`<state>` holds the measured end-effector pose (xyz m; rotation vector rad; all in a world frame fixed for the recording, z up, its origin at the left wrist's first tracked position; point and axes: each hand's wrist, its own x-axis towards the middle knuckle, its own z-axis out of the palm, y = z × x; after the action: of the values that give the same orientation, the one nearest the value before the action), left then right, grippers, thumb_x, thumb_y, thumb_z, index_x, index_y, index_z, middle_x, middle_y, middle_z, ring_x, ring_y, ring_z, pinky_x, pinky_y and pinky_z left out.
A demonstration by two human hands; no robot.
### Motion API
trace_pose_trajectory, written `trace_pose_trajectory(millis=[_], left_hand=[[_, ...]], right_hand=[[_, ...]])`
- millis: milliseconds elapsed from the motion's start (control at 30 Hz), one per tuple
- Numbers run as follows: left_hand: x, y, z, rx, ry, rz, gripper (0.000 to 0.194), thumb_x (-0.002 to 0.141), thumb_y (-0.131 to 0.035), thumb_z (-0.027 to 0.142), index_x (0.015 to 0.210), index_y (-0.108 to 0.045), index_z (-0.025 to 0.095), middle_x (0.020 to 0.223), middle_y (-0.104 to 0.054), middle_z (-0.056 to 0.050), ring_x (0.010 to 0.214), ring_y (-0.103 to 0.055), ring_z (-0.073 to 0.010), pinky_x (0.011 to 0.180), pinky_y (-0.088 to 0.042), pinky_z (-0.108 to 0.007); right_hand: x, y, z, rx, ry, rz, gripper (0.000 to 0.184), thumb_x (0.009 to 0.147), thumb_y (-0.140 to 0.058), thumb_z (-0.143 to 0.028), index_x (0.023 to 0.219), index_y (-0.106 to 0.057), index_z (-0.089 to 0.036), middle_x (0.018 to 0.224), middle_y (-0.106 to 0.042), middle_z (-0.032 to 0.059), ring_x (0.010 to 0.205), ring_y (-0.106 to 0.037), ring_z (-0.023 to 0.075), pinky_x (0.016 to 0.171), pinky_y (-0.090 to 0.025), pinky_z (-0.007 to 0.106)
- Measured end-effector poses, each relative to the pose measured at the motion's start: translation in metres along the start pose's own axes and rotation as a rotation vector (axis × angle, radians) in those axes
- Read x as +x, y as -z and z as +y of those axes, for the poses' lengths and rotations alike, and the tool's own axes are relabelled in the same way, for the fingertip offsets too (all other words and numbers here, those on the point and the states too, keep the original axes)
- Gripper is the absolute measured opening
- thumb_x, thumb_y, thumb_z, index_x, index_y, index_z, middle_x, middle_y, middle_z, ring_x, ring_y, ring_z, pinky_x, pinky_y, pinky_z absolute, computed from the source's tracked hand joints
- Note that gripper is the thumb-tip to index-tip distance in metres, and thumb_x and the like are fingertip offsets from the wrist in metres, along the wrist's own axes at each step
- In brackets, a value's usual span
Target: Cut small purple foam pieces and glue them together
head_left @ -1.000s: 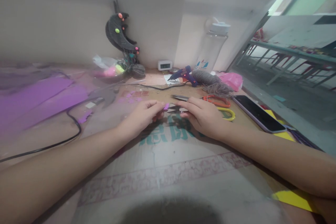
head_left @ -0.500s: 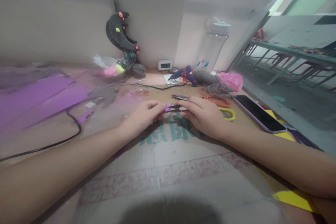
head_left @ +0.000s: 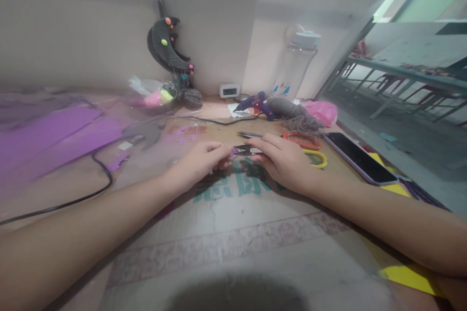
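Observation:
My left hand (head_left: 199, 161) pinches a tiny purple scrap (head_left: 232, 152) between thumb and fingers, low over the cardboard sheet (head_left: 233, 223). My right hand (head_left: 282, 159) is closed on a small pair of thread snips (head_left: 243, 149), whose blades meet the scrap between the two hands. Both forearms rest on the cardboard.
Behind my right hand lie orange-and-yellow scissors (head_left: 310, 146), grey yarn (head_left: 295, 115), a glue gun (head_left: 255, 103) and a phone (head_left: 355, 156). A water bottle (head_left: 297, 65), a small clock (head_left: 229, 90) and a dark moon-shaped ornament (head_left: 166, 48) stand at the wall. Purple foam sheets (head_left: 51, 138) and a black cable (head_left: 98, 170) lie left.
The snip blades, apart a second ago, have come together on the purple scrap. Both hands stay in place.

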<state>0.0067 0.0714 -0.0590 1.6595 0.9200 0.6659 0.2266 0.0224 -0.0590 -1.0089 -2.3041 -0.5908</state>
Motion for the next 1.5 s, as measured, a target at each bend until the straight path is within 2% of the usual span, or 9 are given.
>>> trace_pose_trajectory(millis=[167,300,500,1000,1200,1267,1333,1400,1500], left_hand=[[0.001,0.001,0.001,-0.197,0.016,-0.011,0.034,0.086,-0.057,0.039,0.059,-0.053,0.018,0.055,-0.048,0.003,0.051,-0.041,-0.0100,0.051,-0.032,-0.023],[0.001,0.001,0.001,-0.478,0.142,-0.035,0.030,0.086,-0.057,0.035,0.063,-0.048,0.018,0.056,-0.043,0.005,0.045,-0.040,-0.0080,0.045,-0.032,-0.021],[0.001,0.000,0.000,-0.565,0.180,-0.090,0.030,0.087,-0.058,0.033,0.063,-0.046,0.018,0.054,-0.040,0.006,0.043,-0.040,-0.0069,0.043,-0.034,-0.018],[-0.006,-0.006,0.002,-0.373,0.122,-0.059,0.032,0.089,-0.053,0.034,0.062,-0.045,0.019,0.054,-0.041,0.006,0.043,-0.039,-0.0066,0.044,-0.031,-0.020],[-0.005,-0.006,-0.006,-0.036,-0.091,0.047,0.043,0.094,-0.049,0.044,0.059,-0.044,0.020,0.053,-0.042,0.005,0.048,-0.037,-0.0095,0.048,-0.028,-0.024],[-0.004,-0.004,-0.007,0.037,-0.110,0.089,0.043,0.094,-0.049,0.046,0.060,-0.045,0.020,0.054,-0.042,0.005,0.049,-0.036,-0.0098,0.049,-0.027,-0.025],[-0.003,-0.002,-0.008,0.070,-0.116,0.113,0.041,0.094,-0.051,0.046,0.062,-0.046,0.020,0.056,-0.042,0.005,0.050,-0.036,-0.0100,0.049,-0.027,-0.025],[-0.002,-0.001,-0.009,0.075,-0.139,0.112,0.037,0.094,-0.052,0.044,0.066,-0.048,0.020,0.058,-0.044,0.005,0.053,-0.038,-0.0104,0.051,-0.029,-0.025],[-0.001,-0.001,-0.010,0.068,-0.170,0.093,0.035,0.095,-0.051,0.043,0.069,-0.050,0.020,0.060,-0.046,0.005,0.056,-0.041,-0.0113,0.055,-0.032,-0.025]], right_hand=[[-0.001,0.001,-0.001,0.018,0.041,0.004,0.039,0.107,-0.036,-0.033,0.115,-0.066,-0.010,0.081,-0.065,0.0083,0.068,-0.057,0.0185,0.061,-0.043,0.028],[-0.001,0.001,0.000,0.027,0.014,-0.006,0.037,0.107,-0.037,-0.032,0.116,-0.065,-0.011,0.081,-0.064,0.0079,0.068,-0.057,0.0187,0.060,-0.043,0.028],[-0.002,0.001,0.002,0.025,-0.033,-0.024,0.035,0.106,-0.038,-0.031,0.116,-0.066,-0.013,0.080,-0.064,0.0069,0.066,-0.056,0.0185,0.059,-0.042,0.029],[-0.003,-0.001,0.002,0.017,-0.017,-0.013,0.039,0.107,-0.036,-0.032,0.114,-0.067,-0.009,0.080,-0.065,0.0079,0.066,-0.057,0.0182,0.059,-0.042,0.029],[-0.003,0.003,0.005,0.109,-0.050,-0.036,0.035,0.106,-0.037,-0.034,0.119,-0.062,-0.012,0.085,-0.065,0.0088,0.072,-0.059,0.0191,0.062,-0.044,0.029],[-0.004,0.005,0.004,0.147,-0.049,-0.049,0.037,0.106,-0.037,-0.035,0.121,-0.061,-0.012,0.086,-0.065,0.0091,0.072,-0.059,0.0188,0.063,-0.045,0.029],[-0.005,0.007,0.000,0.189,0.037,-0.089,0.037,0.107,-0.036,-0.036,0.120,-0.061,-0.012,0.083,-0.065,0.0075,0.070,-0.059,0.0177,0.061,-0.044,0.028],[-0.005,0.008,-0.006,0.202,0.194,-0.144,0.037,0.106,-0.037,-0.039,0.119,-0.061,-0.014,0.078,-0.066,0.0052,0.067,-0.058,0.0174,0.060,-0.043,0.028],[-0.003,0.010,-0.016,0.229,0.343,-0.192,0.049,0.102,-0.043,-0.052,0.120,-0.061,-0.010,0.078,-0.068,0.0065,0.068,-0.059,0.0196,0.062,-0.044,0.030]])
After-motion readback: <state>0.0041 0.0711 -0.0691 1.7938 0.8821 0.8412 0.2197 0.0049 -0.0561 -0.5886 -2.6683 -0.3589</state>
